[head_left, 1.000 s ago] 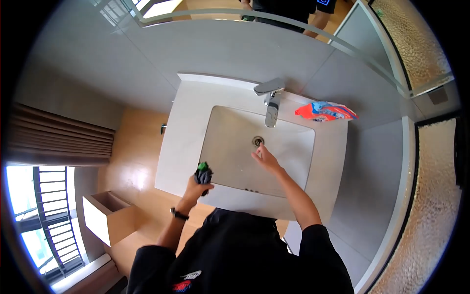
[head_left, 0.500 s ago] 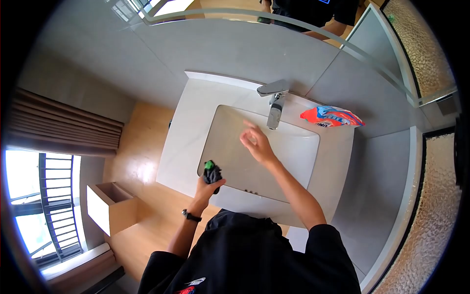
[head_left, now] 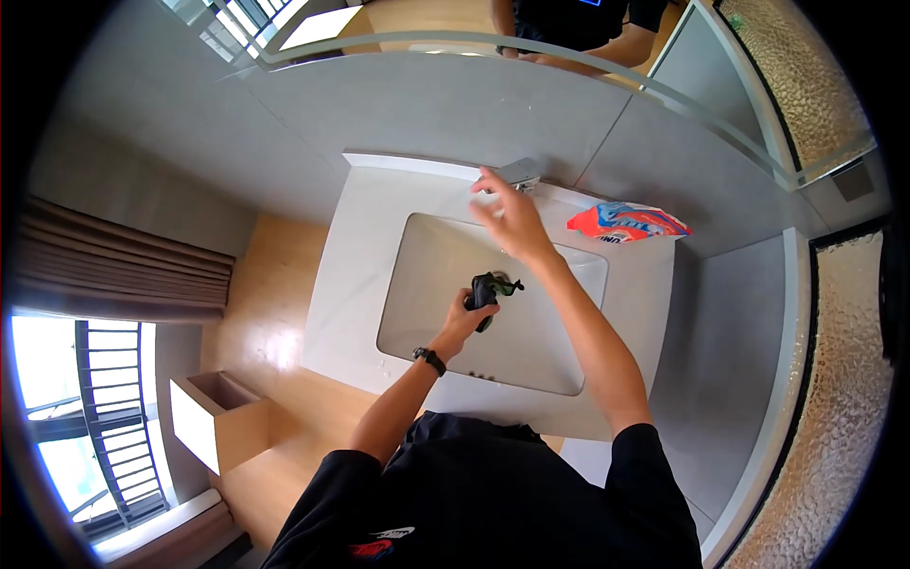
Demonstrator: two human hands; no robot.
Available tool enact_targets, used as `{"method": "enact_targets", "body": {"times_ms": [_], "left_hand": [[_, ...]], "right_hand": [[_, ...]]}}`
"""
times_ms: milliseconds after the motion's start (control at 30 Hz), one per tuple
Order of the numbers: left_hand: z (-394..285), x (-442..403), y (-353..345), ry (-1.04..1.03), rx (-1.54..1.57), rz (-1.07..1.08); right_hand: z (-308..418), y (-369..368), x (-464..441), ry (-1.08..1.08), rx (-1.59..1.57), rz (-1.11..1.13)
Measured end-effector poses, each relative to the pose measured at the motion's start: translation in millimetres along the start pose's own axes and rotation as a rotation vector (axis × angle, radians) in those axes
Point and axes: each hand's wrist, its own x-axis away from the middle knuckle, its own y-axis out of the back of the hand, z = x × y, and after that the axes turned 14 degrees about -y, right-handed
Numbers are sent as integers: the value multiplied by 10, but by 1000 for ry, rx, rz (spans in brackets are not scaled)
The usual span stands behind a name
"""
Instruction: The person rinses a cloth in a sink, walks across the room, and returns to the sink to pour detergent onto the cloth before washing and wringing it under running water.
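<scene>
My left hand (head_left: 461, 322) is closed around a crumpled black cloth with a green part (head_left: 485, 292), held over the middle of the white sink basin (head_left: 408, 303). Its exact kind is hard to make out. My right hand (head_left: 517, 223) is raised at the faucet (head_left: 518, 172), with its fingers apart and nothing in them. The fingertips overlap the lever in view; whether they touch it I cannot tell. Hand and forearm hide most of the spout.
A red and blue packet (head_left: 626, 223) lies at the back right of the pale countertop (head_left: 351, 256). Grey wall and a mirror rise behind. Small dark holes (head_left: 481, 376) mark the basin's near wall. A box-like wooden piece (head_left: 227, 422) stands on the floor at left.
My left hand has carried the black cloth rightward and farther over the basin. My right hand has moved up from above the basin to the faucet lever. The view has shifted slightly.
</scene>
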Motion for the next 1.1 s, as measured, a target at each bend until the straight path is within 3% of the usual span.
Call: {"method": "enact_targets", "body": {"times_ms": [100, 133, 200, 267, 367, 467, 500, 533, 600, 633, 933, 1000, 1067, 1100], "left_hand": [[12, -205, -178, 14, 96, 51], [0, -251, -231, 19, 139, 70], [-14, -314, -293, 22, 171, 77], [-23, -383, -319, 7, 166, 88], [-4, -485, -296, 23, 251, 174], [-100, -487, -298, 68, 429, 191], [-114, -506, -303, 69, 431, 196], [-122, -514, -311, 45, 510, 220], [-185, -519, -328, 24, 592, 249], [-236, -508, -328, 52, 629, 280], [-395, -427, -206, 211, 734, 342], [-334, -386, -135, 219, 742, 362], [-108, -363, -54, 207, 735, 346], [-318, -207, -50, 233, 727, 318]], "right_hand": [[-170, -59, -7, 84, 376, 143], [-221, -66, -50, 79, 379, 139], [-239, -48, -134, 253, 748, 43], [-205, 1, -149, 320, 700, 8], [-38, 93, -127, 139, 369, -12], [36, 228, -108, 31, 472, 57], [50, 203, -89, 184, 350, -49], [72, 223, -62, 180, 353, -52], [157, 281, -5, 257, 486, -203], [145, 269, -7, 429, 546, -297], [-132, 110, 46, 568, 815, -330], [-98, 135, 209, 340, 527, -204], [-320, 109, 404, 435, 461, -232], [-446, 32, 543, 419, 399, -209]]}}
